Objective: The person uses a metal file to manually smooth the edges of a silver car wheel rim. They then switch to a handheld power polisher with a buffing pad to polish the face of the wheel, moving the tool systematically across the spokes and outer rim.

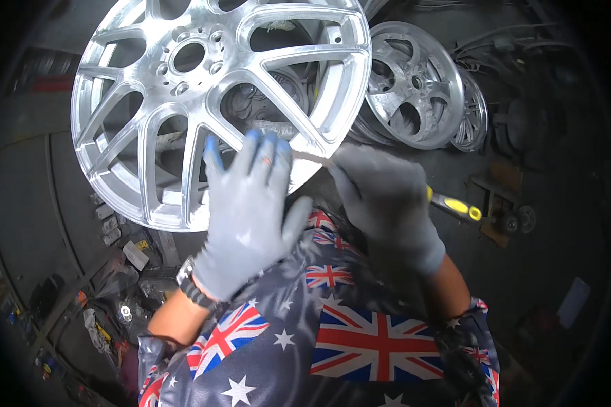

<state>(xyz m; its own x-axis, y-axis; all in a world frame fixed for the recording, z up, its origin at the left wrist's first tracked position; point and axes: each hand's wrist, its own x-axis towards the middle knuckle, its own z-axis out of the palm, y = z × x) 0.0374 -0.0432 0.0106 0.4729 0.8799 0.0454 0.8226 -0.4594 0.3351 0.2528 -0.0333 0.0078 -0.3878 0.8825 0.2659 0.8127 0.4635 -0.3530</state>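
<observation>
A large bare-metal alloy wheel (142,85) with many split spokes is tilted in front of me, its bolt holes and centre bore facing up. My left hand (248,203), in a grey glove with blue fingertips, lies with fingers stretched over the wheel's lower spokes and rim. My gloved right hand (387,193) is closed around a file (458,205) by the wheel's lower right edge. The yellow and dark handle end sticks out to the right. Its narrow brownish blade reaches left toward my left fingers, and the blade's tip is hidden there.
Behind to the right stand more alloy wheels (421,81). A brown cardboard piece (499,197) and a small round part (526,217) lie on the dark floor at right. Lower left, cans (108,224), a plastic bag (119,281) and assorted clutter crowd a shelf.
</observation>
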